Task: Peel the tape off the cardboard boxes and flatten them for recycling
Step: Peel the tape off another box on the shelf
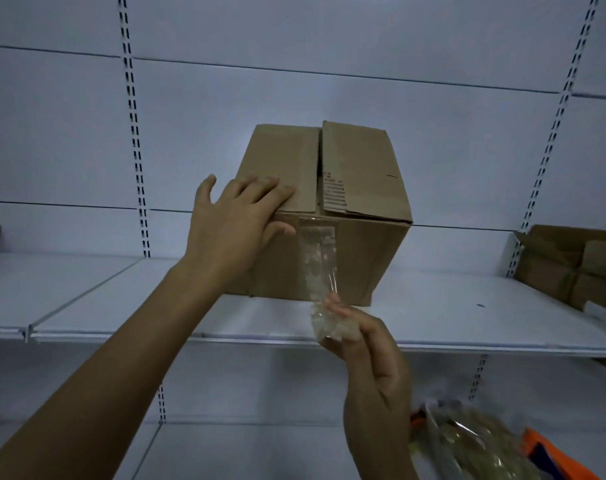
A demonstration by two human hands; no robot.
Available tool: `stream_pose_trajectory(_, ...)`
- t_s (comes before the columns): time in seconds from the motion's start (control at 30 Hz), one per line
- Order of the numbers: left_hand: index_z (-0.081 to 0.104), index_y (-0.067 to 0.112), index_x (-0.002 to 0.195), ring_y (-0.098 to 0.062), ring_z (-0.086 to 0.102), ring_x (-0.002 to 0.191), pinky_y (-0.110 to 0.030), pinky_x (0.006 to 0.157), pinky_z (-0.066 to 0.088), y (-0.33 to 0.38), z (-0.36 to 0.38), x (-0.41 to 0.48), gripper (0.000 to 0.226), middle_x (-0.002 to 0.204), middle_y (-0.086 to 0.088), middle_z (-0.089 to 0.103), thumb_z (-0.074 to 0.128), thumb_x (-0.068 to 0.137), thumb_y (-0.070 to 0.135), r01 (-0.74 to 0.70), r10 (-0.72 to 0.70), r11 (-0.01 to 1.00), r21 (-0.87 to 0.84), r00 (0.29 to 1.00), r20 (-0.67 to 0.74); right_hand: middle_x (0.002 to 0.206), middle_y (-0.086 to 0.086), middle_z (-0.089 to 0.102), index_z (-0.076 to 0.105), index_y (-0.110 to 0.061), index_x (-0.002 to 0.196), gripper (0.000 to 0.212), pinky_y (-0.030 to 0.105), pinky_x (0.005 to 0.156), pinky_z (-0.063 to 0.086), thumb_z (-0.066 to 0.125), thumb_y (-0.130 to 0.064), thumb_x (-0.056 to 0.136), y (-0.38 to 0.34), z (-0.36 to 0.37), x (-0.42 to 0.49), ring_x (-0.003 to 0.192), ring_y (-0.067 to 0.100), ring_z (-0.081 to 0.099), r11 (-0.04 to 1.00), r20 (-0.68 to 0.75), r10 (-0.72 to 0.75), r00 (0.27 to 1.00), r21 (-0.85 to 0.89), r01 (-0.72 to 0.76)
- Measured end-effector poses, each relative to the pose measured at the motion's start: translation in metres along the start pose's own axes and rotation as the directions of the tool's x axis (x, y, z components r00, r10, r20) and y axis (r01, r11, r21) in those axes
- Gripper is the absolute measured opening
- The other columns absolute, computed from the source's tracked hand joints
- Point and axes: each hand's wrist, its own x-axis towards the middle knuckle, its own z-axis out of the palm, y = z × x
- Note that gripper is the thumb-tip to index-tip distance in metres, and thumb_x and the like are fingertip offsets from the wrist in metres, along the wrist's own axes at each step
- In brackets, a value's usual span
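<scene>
Right fingers (357, 327) pinched tight on the crumpled lower end of the clear tape (320, 261), and the strip runs up from the right hand (370, 348) to the front face of the cardboard box (363, 188), top end stuck just under the rim. Left fingers (260, 192) straight and spread, pressing flat on the left top flap, thumb on the front, left hand (235, 223) bracing it. The box sits on the white shelf (121, 306), top flaps parted at the seam; more cardboard (571, 265) lies far right
</scene>
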Motion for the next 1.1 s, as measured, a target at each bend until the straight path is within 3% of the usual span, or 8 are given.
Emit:
stream_pose_trajectory(0.27, 0.039, 0.03, 0.142, -0.019, 0.024, 0.137, -0.051, 0.088, 0.044, 0.008, -0.008, 0.006, 0.054, 0.149, 0.007, 0.036, 0.041, 0.092, 0.051, 0.046, -0.045, 0.958, -0.282, 0.999, 0.011, 0.116, -0.007, 0.069, 0.069, -0.026, 0.103, 0.024, 0.042, 0.095, 0.051, 0.049, -0.017, 0.093, -0.013, -0.015, 0.002, 0.115, 0.013, 0.061, 0.994, 0.033, -0.079, 0.996, -0.079, 0.081)
stream_pose_trajectory(0.4, 0.036, 0.034, 0.142, -0.018, 0.024, 0.135, -0.047, 0.082, 0.043, 0.01, -0.005, 0.015, 0.051, 0.147, 0.01, 0.036, 0.038, 0.094, 0.053, 0.044, -0.032, 0.978, -0.205, 0.997, 0.064, 0.117, -0.008, 0.068, 0.069, -0.023, 0.105, 0.031, 0.024, 0.096, 0.047, 0.047, -0.005, 0.092, -0.008, -0.021, 0.007, 0.117, 0.011, 0.059, 0.984, 0.033, -0.112, 0.993, -0.135, 0.115)
stream_pose_trajectory(0.5, 0.036, 0.033, 0.142, -0.021, 0.026, 0.135, -0.044, 0.084, 0.041, 0.008, -0.003, 0.029, 0.049, 0.148, 0.007, 0.037, 0.037, 0.096, 0.052, 0.069, -0.049, 0.985, -0.161, 0.991, 0.125, 0.099, -0.011, 0.072, 0.07, -0.031, 0.094, 0.024, 0.02, 0.079, 0.052, 0.048, -0.024, 0.093, -0.003, -0.026, -0.005, 0.095, 0.006, 0.066, 0.984, -0.011, -0.077, 0.997, -0.162, 0.074)
stream_pose_trajectory(0.63, 0.029, 0.028, 0.146, -0.026, 0.019, 0.14, -0.051, 0.096, 0.038, 0.009, 0.012, 0.04, 0.052, 0.154, -0.003, 0.027, 0.037, 0.098, 0.048, 0.164, -0.142, 0.969, -0.184, 0.982, 0.126, 0.08, -0.006, 0.075, 0.075, -0.04, 0.073, 0.026, 0.019, 0.065, 0.053, 0.059, -0.023, 0.086, 0.022, -0.05, -0.052, 0.081, 0.017, 0.069, 0.956, -0.09, 0.251, 0.964, -0.129, -0.262)
stream_pose_trajectory(0.73, 0.003, 0.024, 0.153, -0.032, -0.009, 0.146, -0.058, 0.114, 0.017, 0.035, 0.041, 0.025, 0.068, 0.159, -0.013, -0.01, 0.043, 0.099, 0.037, 0.154, -0.148, 0.977, -0.15, 0.988, 0.049, 0.074, -0.002, 0.074, 0.076, -0.038, 0.067, 0.018, 0.025, 0.063, 0.052, 0.069, -0.054, 0.063, 0.036, -0.073, -0.084, 0.088, 0.027, 0.067, 0.851, -0.123, 0.513, 0.85, -0.054, -0.522)
stream_pose_trajectory(0.83, -0.007, 0.024, 0.152, -0.037, -0.023, 0.142, -0.06, 0.113, -0.002, 0.065, 0.084, -0.018, 0.075, 0.155, -0.016, -0.025, 0.045, 0.098, 0.031, 0.054, -0.041, 0.995, -0.079, 0.986, 0.164, 0.076, 0.007, 0.074, 0.077, -0.029, 0.068, 0.02, 0.028, 0.058, 0.055, 0.065, -0.016, 0.076, 0.046, -0.092, -0.097, 0.082, 0.026, 0.069, 0.873, -0.248, 0.467, 0.849, -0.026, -0.488)
stream_pose_trajectory(1.0, 0.021, 0.027, 0.15, -0.03, -0.006, 0.144, -0.061, 0.112, 0.01, 0.078, 0.115, -0.076, 0.084, 0.158, -0.009, -0.002, 0.056, 0.081, -0.005, -0.123, 0.166, 0.956, -0.267, 0.976, 0.144, 0.065, 0.007, 0.072, 0.073, -0.008, 0.068, 0.045, 0.026, 0.047, 0.055, 0.042, 0.017, 0.089, 0.041, -0.113, -0.084, 0.062, 0.013, 0.069, 0.858, -0.331, 0.505, 0.798, 0.086, -0.507)
stream_pose_trajectory(1.1, 0.01, 0.033, 0.15, -0.02, 0.005, 0.147, -0.056, 0.112, 0.013, 0.081, 0.104, -0.087, 0.067, 0.16, 0.001, 0.014, 0.039, 0.09, 0.027, -0.091, 0.21, 0.902, -0.422, 0.946, 0.245, 0.064, 0.001, 0.072, 0.076, -0.014, 0.067, 0.051, 0.023, 0.048, 0.054, 0.043, 0.016, 0.09, 0.044, -0.116, -0.082, 0.06, 0.011, 0.068, 0.88, -0.383, 0.451, 0.806, 0.036, -0.474)
